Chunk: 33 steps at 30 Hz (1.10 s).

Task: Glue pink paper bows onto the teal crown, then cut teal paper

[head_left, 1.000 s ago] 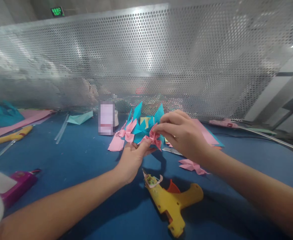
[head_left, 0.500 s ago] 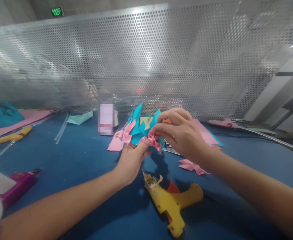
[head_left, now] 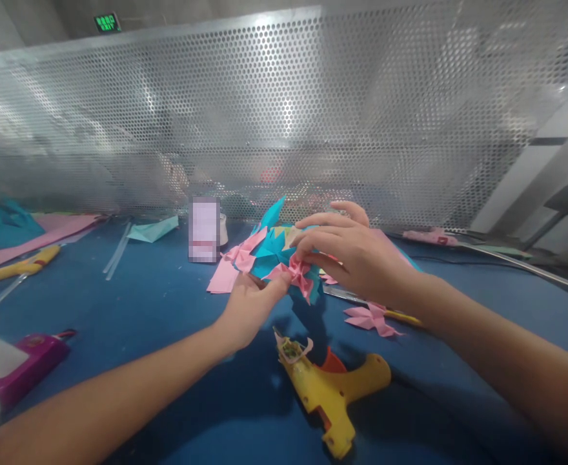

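Head view: my left hand grips the blue paper piece, right hand pinching its near pink flower; any next move needs light pressure.

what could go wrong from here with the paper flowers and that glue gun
The glue gun lies just below the left hand, nozzle towards it; if hot, it might burn a dipping wrist.

The pink flower is under the left thumb, with the right hand at its petals; pressing hard may crease them.

The loose pink flower lies close to the right forearm, which might brush it.
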Available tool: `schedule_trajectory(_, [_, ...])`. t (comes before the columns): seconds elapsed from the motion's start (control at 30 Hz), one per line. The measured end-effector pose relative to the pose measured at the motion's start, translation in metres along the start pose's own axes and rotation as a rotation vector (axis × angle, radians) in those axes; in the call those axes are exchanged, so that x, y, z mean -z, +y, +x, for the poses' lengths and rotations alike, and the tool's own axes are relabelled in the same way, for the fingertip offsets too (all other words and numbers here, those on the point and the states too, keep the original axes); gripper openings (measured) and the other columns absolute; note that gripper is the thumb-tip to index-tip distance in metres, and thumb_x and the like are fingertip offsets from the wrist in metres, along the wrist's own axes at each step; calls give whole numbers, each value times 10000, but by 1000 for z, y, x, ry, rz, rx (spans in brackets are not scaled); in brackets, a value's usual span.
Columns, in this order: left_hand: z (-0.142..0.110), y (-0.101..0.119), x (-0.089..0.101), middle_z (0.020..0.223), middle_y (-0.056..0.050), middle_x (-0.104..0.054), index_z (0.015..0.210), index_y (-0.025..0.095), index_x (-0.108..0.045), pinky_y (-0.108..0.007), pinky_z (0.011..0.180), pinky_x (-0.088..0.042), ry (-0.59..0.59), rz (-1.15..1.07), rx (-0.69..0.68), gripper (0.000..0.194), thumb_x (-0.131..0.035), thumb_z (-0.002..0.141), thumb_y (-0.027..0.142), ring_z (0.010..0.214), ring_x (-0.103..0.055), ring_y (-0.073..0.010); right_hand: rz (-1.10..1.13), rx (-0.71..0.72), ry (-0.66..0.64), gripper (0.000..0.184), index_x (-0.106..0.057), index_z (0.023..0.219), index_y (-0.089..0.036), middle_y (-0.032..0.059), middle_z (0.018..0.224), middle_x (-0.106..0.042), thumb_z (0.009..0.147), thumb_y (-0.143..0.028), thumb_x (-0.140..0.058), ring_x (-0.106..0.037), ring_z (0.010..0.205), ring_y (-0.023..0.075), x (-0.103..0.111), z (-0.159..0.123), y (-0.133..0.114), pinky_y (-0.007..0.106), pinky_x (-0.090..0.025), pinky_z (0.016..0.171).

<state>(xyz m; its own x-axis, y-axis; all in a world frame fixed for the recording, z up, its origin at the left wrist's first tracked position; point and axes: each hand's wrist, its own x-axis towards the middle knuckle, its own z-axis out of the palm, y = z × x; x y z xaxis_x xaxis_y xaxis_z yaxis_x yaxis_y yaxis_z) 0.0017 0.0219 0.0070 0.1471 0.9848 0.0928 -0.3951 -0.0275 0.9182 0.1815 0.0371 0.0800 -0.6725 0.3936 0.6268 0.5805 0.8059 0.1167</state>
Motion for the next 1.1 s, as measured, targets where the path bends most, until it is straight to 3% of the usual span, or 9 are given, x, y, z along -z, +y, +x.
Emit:
schedule_trajectory(0.2, [3,5,-4,495,44,-524,529,183,-502,-265,567,-444,-6,50,4,325,-791,629,293,517,-531,-117,6,73,-57,167,-628,804,-259,-24,859,-691,918,-234,-507,-603,956,175,11,-2,9,446,-219,1015])
schedule_trajectory(0.4, [2,16,-19,741,23,-650,882,195,-515,-279,733,-481,27,-166,3,351,-779,666,275,710,-624,-116,-143,16,37,139,-616,793,-221,12,811,-682,899,-239,-527,-605,838,191,12,0,5,427,-318,930])
schedule_trajectory(0.53, [3,18,-19,832,-11,-679,954,171,-544,-236,732,-448,31,-151,1,373,-781,673,233,732,-623,-98,-183,-22,49,135,-631,805,-211,14,802,-688,891,-217,-527,-599,823,193,9,0,-1,435,-314,941])
schedule_trajectory(0.77, [3,21,-17,808,-5,-663,840,137,-652,-201,733,-439,-30,-192,94,199,-765,699,217,742,-596,-75,-179,-35,77,141,-631,776,-200,12,796,-697,880,-179,-539,-606,833,182,7,0,-7,397,-318,920])
schedule_trajectory(1.1, [5,19,-14,792,2,-665,783,146,-679,-190,717,-446,-42,-211,133,179,-793,655,196,726,-594,-69,-133,-37,105,142,-634,753,-192,4,766,-703,868,-168,-554,-619,787,167,5,1,-5,378,-336,897])
